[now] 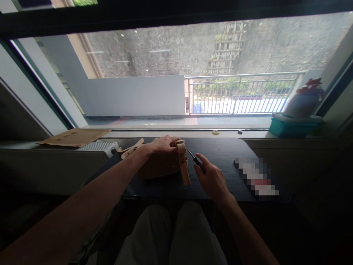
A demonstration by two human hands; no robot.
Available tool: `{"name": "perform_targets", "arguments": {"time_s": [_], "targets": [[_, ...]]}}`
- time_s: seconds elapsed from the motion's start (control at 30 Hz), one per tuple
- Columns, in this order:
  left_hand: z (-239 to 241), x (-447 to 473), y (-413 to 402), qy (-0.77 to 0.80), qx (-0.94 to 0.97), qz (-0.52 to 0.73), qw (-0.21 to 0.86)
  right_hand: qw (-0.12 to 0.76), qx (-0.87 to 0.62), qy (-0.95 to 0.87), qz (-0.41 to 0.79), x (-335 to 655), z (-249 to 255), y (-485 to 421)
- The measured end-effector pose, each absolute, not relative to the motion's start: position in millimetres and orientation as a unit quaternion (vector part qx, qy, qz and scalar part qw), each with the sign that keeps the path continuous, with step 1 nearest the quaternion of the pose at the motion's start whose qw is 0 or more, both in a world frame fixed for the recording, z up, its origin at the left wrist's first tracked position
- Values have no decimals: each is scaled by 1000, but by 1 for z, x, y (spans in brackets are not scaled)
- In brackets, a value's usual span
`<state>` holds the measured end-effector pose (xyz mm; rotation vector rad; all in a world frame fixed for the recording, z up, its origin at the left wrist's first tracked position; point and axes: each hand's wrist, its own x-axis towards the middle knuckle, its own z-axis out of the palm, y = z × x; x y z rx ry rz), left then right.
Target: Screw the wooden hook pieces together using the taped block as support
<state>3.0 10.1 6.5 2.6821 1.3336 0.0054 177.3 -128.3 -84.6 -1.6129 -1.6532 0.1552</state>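
A light wooden box-like model (162,165) stands on the dark table (220,154) in front of me. My left hand (162,144) lies over its top, fingers curled round the upper edge. A wooden strip (184,165) leans down its right side. My right hand (211,176) is closed on a small black-handled screwdriver (196,159), its tip pointing up and left toward the strip's top. More wooden pieces (129,149) lie left of the model.
A brown envelope (74,137) and a white device (100,147) sit at the left on the sill. A blurred-out flat object (257,176) lies at the table's right. A teal box (292,127) with a pot on it stands on the right sill. My knees are below the table edge.
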Motion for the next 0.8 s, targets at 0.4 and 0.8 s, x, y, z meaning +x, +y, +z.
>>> {"name": "perform_targets", "arguments": {"time_s": [0.4, 0.8], "targets": [[8, 2, 0, 458, 888, -7, 42, 315, -598, -726, -126, 163, -53, -148], [4, -1, 1, 451, 892, 2, 29, 283, -593, -743, -126, 156, -44, -146]]}}
